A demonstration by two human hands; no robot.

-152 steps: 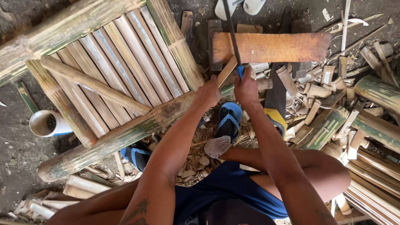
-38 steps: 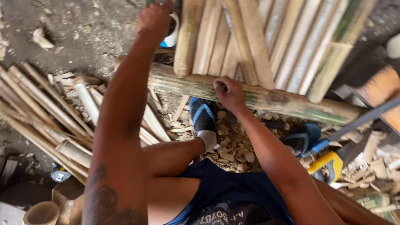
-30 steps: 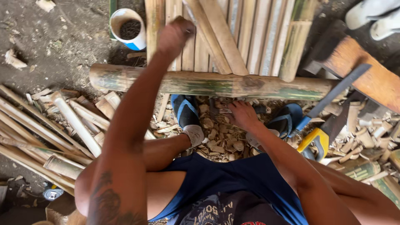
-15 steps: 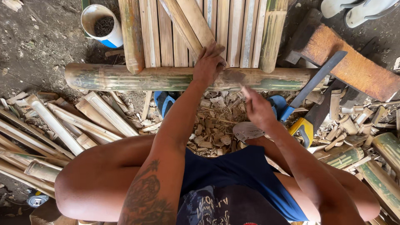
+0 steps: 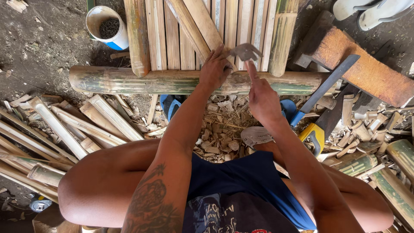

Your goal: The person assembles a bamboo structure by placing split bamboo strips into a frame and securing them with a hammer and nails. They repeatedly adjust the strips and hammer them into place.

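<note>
While the left hand (image 5: pixel 214 71) rests curled on the thick green bamboo crossbar (image 5: pixel 129 80) at centre frame, its fingers pressed together around something I cannot tell, the right hand (image 5: pixel 261 97) sits just beside it, index finger extended toward a small grey metal hammer head (image 5: pixel 246 51). Pale split bamboo slats (image 5: pixel 172 30) fill the upper centre. Open dirt lies upper left, near a white tub of nails (image 5: pixel 105 21); offcuts crowd both lower edges.
</note>
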